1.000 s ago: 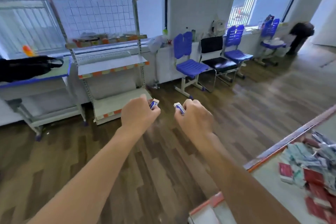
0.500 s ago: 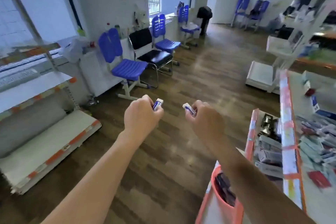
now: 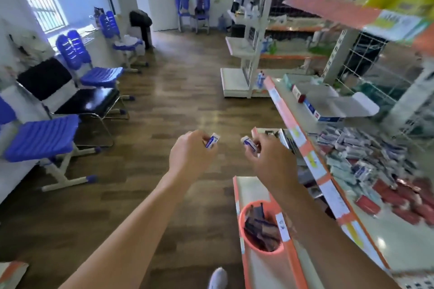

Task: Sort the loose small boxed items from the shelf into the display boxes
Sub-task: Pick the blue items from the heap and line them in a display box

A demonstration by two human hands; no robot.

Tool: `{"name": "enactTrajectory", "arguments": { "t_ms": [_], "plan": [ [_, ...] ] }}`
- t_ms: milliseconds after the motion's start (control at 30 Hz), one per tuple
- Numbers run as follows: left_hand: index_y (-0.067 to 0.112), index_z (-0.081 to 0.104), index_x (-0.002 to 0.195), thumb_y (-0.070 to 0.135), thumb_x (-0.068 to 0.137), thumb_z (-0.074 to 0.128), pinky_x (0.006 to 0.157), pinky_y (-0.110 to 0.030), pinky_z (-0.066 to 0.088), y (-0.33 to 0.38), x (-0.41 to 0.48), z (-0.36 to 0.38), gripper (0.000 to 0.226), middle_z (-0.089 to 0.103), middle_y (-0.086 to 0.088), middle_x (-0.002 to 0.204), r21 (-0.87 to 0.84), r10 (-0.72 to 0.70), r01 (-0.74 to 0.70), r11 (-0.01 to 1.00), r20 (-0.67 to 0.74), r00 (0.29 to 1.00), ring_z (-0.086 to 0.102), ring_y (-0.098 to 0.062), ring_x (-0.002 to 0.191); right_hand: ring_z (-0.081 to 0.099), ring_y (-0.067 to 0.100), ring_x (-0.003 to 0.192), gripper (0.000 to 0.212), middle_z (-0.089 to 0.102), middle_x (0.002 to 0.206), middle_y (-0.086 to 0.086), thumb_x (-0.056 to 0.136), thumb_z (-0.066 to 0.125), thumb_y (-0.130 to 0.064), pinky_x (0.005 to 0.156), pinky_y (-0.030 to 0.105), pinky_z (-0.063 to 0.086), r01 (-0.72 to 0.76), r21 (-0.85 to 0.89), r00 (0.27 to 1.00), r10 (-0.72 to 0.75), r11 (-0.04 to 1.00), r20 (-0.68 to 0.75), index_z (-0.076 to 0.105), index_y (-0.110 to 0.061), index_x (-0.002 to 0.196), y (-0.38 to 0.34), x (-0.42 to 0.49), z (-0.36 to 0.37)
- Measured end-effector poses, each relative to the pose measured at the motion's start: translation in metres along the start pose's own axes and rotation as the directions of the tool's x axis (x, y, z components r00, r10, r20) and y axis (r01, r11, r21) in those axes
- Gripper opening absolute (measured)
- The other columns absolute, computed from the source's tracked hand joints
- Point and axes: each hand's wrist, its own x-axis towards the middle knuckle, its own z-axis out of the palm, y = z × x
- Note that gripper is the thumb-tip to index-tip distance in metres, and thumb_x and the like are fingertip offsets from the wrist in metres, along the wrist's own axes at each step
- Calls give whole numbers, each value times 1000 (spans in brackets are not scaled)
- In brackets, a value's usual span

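My left hand (image 3: 191, 156) grips a small white and blue box (image 3: 212, 140) that sticks out above its fingers. My right hand (image 3: 270, 159) pinches a second small white and blue box (image 3: 249, 142). Both hands hang over the wooden floor, just left of the shelf (image 3: 338, 204) with the orange edge. A heap of loose small boxes (image 3: 366, 155), white, teal and red, lies on that shelf to the right of my right hand. An open white display box (image 3: 328, 105) stands farther back on the same shelf.
An orange round tub (image 3: 244, 239) with dark packets sits on the lower shelf under my right forearm. Blue chairs (image 3: 47, 136) and a black chair (image 3: 70, 98) line the left wall. A white rack (image 3: 249, 37) stands across the aisle. My shoe (image 3: 217, 278) shows at the bottom.
The view has swung right from the window wall and far rack toward the orange-edged shelf. Both hands kept their boxes and now sit close to that shelf.
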Motion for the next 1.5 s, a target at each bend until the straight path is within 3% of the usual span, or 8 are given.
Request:
{"name": "enactTrajectory", "arguments": {
  "t_ms": [200,367,600,700,800,1000,1333,1500],
  "plan": [
    [30,58,74,32,78,71,65,-29,47,52,98,63,15,58,8,71,-224,108,-53,973,239,965,54,-15,68,61,22,85,24,62,94,1,92,51,-39,65,32,44,-178,-46,980,173,983,-100,60,-17,98,48,75,4],
    [12,63,84,18,79,76,51,-24,39,110,175,114,15,51,5,66,-394,191,-21,919,397,898,46,-12,58,61,22,89,28,59,99,0,96,46,-42,62,29,33,-288,-80,952,277,954,-127,56,-19,107,94,134,-3],
    [14,38,59,-6,81,62,35,-11,27,168,236,177,38,37,8,37,-498,218,149,854,603,768,36,-5,29,58,26,84,28,56,96,1,96,44,-43,62,32,39,-448,-157,889,421,880,-180,54,-17,98,145,178,-7],
    [13,45,71,-10,80,62,40,-16,38,183,256,203,30,44,-3,50,-537,224,237,809,655,721,43,-11,33,58,27,86,28,57,99,2,97,43,-41,60,30,34,-509,-203,858,476,836,-191,55,-16,101,160,192,-7],
    [18,55,87,-7,81,63,66,-35,57,194,271,222,27,58,-17,70,-578,301,242,779,684,664,57,-21,52,59,28,89,28,58,104,4,97,43,-40,62,29,33,-564,-223,824,525,795,-212,56,-16,106,172,204,-5],
    [8,54,95,-5,82,64,64,-38,53,220,313,252,21,63,-17,75,-602,438,202,772,736,516,55,-24,54,60,26,85,28,59,99,3,97,47,-43,60,28,35,-671,-227,737,606,706,-299,58,-18,104,187,228,5],
    [-2,63,87,9,77,75,55,-39,48,254,365,296,19,61,-5,63,-616,639,-176,768,753,157,62,-27,63,61,26,94,28,55,107,5,95,54,-42,69,31,45,-859,-215,512,773,464,-376,68,-21,108,181,253,16],
    [28,67,89,17,70,76,71,-39,59,263,371,303,24,67,4,85,-624,718,-452,637,694,54,67,-19,77,62,27,92,29,58,107,6,94,55,-42,67,32,43,-903,-213,430,793,373,-433,68,-20,106,181,252,24]
  ]
}}
